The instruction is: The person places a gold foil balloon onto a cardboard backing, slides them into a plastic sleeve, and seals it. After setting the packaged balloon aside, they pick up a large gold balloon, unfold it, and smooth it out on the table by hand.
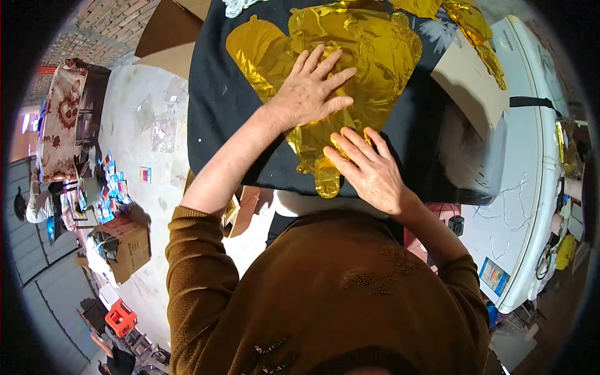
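Gold foil balloons [381,69], flat and uninflated, are spread over a black cloth [215,125] on the table before me. My left hand [312,90] lies on the foil near its middle, palm down with the fingers spread. Lower and to the right, my right hand [370,167] rests on the narrow lower part of the foil, its fingers stretched out and slightly apart. A short rounded tab of foil hangs near the table's front edge. Whatever lies under both palms is hidden.
At the right, a cardboard sheet [472,84] lies beside more gold foil [478,37] and a long white surface [515,212]. White strands [240,6] lie at the far edge. On the floor at left are a cardboard box [128,247] and a red stool [121,317]. Other people are at the left.
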{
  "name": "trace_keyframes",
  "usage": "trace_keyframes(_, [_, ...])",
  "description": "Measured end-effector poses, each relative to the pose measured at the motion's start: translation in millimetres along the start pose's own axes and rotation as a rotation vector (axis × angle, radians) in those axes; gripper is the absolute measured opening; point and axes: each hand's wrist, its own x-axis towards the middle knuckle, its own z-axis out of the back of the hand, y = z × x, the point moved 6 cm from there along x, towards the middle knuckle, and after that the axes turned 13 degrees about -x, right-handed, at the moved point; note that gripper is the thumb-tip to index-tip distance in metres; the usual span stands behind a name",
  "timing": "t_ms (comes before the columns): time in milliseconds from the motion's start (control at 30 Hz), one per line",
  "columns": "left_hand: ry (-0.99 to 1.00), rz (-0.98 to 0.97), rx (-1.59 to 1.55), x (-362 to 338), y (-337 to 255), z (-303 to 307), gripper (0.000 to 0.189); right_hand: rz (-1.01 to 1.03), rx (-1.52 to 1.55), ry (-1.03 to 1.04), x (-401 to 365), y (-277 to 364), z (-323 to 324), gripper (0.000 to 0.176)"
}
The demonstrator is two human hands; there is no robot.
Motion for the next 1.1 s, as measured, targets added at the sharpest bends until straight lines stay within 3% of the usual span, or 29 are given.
trace_keyframes(767, [-0.106, 0.227, 0.107, 17, 5, -3, 0.077, 0.042, 0.090, -0.012, -4, -9, 2, 0.049])
trace_keyframes(933, [-0.073, 0.233, 0.139, 19, 5, -3, 0.078, 0.151, 0.276, 0.137, 15, -49, 34, 0.072])
trace_keyframes(1033, [-0.059, 0.248, 0.135, 18, 6, -4, 0.079, 0.114, 0.247, -0.201, 56, -123, 36, 0.061])
trace_keyframes(1100, [-0.052, 0.259, 0.124, 19, 5, -3, 0.079, 0.044, 0.019, -0.375, 83, -175, 34, 0.049])
